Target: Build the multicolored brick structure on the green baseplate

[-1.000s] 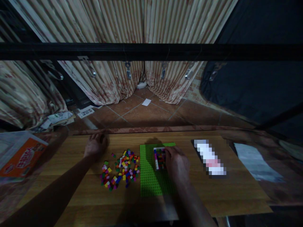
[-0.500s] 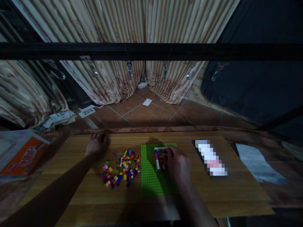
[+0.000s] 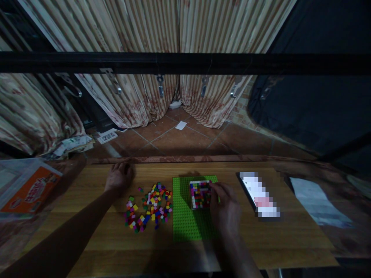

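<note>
A green baseplate [image 3: 185, 220] lies on the wooden table [image 3: 275, 235], with a small block of many-coloured bricks [image 3: 199, 194] built on its far part. My right hand [image 3: 226, 206] rests at the right edge of that block, fingers curled against it. A loose pile of small coloured bricks [image 3: 150, 206] lies left of the plate. My left hand [image 3: 118, 177] rests on the table near its far edge, beyond the pile, fingers loosely curled with nothing seen in them.
A blurred flat rectangular object [image 3: 259, 195] lies right of the plate, and a pale sheet [image 3: 317, 202] further right. An orange box [image 3: 27, 189] sits at the far left. A black bar [image 3: 185, 63] crosses the view above. Curtains and a tiled floor lie beyond the table.
My right hand has slid to the right off the brick block, uncovering more of it. My left hand has stayed in place.
</note>
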Available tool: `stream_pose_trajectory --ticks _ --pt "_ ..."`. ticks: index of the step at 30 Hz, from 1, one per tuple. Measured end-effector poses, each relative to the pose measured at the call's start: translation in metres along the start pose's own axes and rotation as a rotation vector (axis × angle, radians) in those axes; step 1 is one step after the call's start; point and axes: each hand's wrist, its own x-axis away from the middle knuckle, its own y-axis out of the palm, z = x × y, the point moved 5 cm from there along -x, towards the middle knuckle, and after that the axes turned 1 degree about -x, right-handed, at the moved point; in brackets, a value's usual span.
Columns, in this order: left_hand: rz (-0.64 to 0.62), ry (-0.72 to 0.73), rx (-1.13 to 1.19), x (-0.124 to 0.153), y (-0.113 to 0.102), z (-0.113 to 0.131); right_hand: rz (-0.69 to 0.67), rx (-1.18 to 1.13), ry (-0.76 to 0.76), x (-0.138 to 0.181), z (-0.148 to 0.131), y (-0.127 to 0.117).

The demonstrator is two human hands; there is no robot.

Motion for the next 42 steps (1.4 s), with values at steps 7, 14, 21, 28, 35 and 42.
stream_pose_trajectory --ticks 7,14,21,28,35,42 --pt "-0.002 0.007 0.013 0.001 -0.003 0.002 -0.065 0.095 -0.078 -0.001 -0.002 0.007" --pt "-0.013 0.013 0.017 0.000 -0.002 0.002 -0.097 0.143 -0.097 -0.001 -0.004 0.009" --pt "0.008 -0.002 0.024 0.000 0.000 0.000 -0.084 0.132 -0.134 0.002 -0.003 0.013" --pt "-0.006 -0.005 0.032 0.000 0.000 0.001 -0.069 0.107 -0.144 0.006 0.002 0.018" --pt "0.014 0.031 0.048 0.000 0.000 0.000 -0.082 0.031 -0.110 0.006 0.005 0.018" --pt "-0.001 0.035 0.020 -0.001 0.002 -0.002 -0.006 -0.185 0.049 0.012 0.010 0.011"
